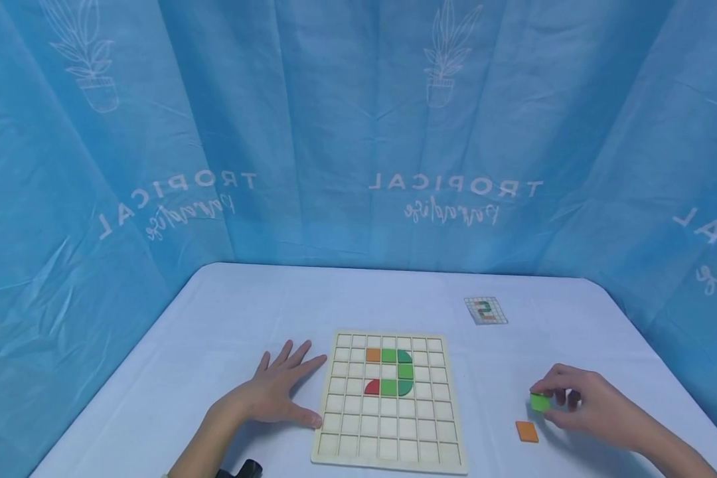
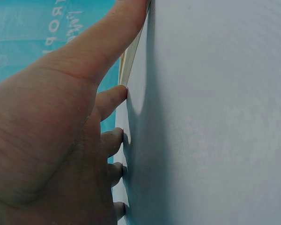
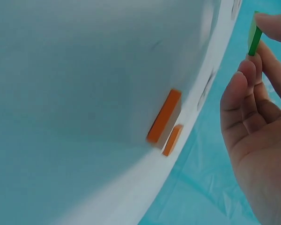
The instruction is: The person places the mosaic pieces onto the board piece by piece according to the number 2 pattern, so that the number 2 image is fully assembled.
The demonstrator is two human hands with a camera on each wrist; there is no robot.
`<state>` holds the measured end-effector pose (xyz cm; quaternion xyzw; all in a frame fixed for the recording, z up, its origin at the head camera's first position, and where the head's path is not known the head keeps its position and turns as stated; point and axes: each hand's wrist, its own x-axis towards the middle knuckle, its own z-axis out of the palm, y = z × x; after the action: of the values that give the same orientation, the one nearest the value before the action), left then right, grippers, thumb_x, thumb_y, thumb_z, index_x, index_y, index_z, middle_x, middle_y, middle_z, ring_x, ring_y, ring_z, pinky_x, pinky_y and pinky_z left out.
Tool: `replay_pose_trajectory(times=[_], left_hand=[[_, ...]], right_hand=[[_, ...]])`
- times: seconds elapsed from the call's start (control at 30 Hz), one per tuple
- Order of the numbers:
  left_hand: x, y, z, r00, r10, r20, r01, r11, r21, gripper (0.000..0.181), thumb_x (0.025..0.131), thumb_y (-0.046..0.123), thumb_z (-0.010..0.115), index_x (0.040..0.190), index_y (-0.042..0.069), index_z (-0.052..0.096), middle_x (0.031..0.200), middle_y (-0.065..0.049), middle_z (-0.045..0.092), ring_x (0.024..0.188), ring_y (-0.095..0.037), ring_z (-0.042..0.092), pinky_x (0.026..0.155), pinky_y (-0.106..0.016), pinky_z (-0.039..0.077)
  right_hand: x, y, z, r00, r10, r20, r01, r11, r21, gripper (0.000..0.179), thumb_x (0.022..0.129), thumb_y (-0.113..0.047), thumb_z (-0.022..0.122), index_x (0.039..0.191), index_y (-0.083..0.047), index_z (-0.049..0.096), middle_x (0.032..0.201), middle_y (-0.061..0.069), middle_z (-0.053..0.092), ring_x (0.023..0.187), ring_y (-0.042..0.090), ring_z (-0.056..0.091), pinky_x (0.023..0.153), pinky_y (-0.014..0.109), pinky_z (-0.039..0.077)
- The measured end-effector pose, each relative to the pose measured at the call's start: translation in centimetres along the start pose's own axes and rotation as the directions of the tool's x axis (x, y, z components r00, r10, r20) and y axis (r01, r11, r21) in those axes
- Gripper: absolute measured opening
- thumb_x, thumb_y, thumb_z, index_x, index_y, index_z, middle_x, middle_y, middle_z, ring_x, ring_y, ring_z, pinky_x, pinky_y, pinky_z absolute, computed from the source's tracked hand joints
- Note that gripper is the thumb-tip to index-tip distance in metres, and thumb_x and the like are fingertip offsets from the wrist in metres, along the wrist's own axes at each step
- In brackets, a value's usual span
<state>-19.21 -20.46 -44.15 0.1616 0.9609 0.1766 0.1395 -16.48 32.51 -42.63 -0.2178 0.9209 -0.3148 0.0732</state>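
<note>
My left hand (image 1: 269, 392) lies spread at the left side of a pale grid board (image 1: 388, 428), its thumb and index fingertips at the board's edge. Orange, green and red tiles fill several cells in the upper half, some square, some quarter-round. To the right of the board, my right hand (image 1: 585, 405) pinches a green square tile (image 1: 540, 402) between thumb and fingers, raised off the table. An orange square tile (image 1: 527, 431) lies flat just below that hand. Two orange tiles (image 3: 165, 117) show in the right wrist view; only one is visible in the head view.
A small card (image 1: 486, 311) with a gridded pattern like a 2 lies behind the board, to its right. A black object (image 1: 249, 469) pokes in at the bottom edge by the left forearm. Blue printed curtains (image 1: 334, 133) hang around the white table (image 1: 263, 299).
</note>
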Motion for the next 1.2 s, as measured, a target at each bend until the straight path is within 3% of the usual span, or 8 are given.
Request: replay_pose_trajectory(times=[0.3,0.67,0.9,1.2], left_hand=[[0.0,0.0,-0.1,1.0,-0.005,0.002,0.005,1.0,0.001,0.109,0.056,0.081,0.069,0.149,0.033,0.037,0.16,-0.004,0.014,0.145,-0.034,-0.004,0.108,-0.063,-0.006],[-0.1,0.0,-0.2,1.0,0.004,0.008,-0.004,1.0,0.005,0.109,0.056,0.08,0.069,0.149,0.033,0.037,0.16,-0.004,0.014,0.145,-0.034,-0.004,0.108,-0.063,-0.006],[0.1,0.2,-0.1,1.0,-0.008,0.004,0.008,1.0,-0.002,0.11,0.055,0.08,0.07,0.148,0.032,0.038,0.159,-0.005,0.015,0.145,-0.034,-0.004,0.108,-0.063,-0.005],[0.0,0.1,-0.1,1.0,0.005,-0.005,-0.005,1.0,-0.001,0.11,0.055,0.079,0.07,0.148,0.031,0.038,0.159,-0.006,0.015,0.145,-0.035,-0.003,0.108,-0.064,-0.005]], right_hand=[[1.6,-1.1,0.5,1.0,-0.021,-0.001,0.021,1.0,0.006,0.025,0.079,-0.026,0.079,0.103,-0.022,0.073,0.088,-0.011,0.061,0.075,0.008,0.055,0.061,0.024,0.049],[3.3,-2.6,1.6,1.0,0.012,0.011,-0.012,1.0,0.005,0.024,0.078,-0.026,0.08,0.1,-0.025,0.073,0.086,-0.011,0.06,0.075,0.009,0.055,0.063,0.024,0.049],[4.5,-3.7,2.1,0.999,-0.043,0.002,0.043,0.998,-0.047,0.025,0.078,-0.024,0.08,0.101,-0.028,0.073,0.087,-0.014,0.059,0.073,0.008,0.055,0.062,0.024,0.049],[6.6,-5.3,3.4,0.996,-0.088,0.01,0.088,0.996,-0.03,0.025,0.08,-0.024,0.078,0.104,-0.026,0.073,0.089,-0.015,0.059,0.076,0.01,0.056,0.063,0.025,0.05]])
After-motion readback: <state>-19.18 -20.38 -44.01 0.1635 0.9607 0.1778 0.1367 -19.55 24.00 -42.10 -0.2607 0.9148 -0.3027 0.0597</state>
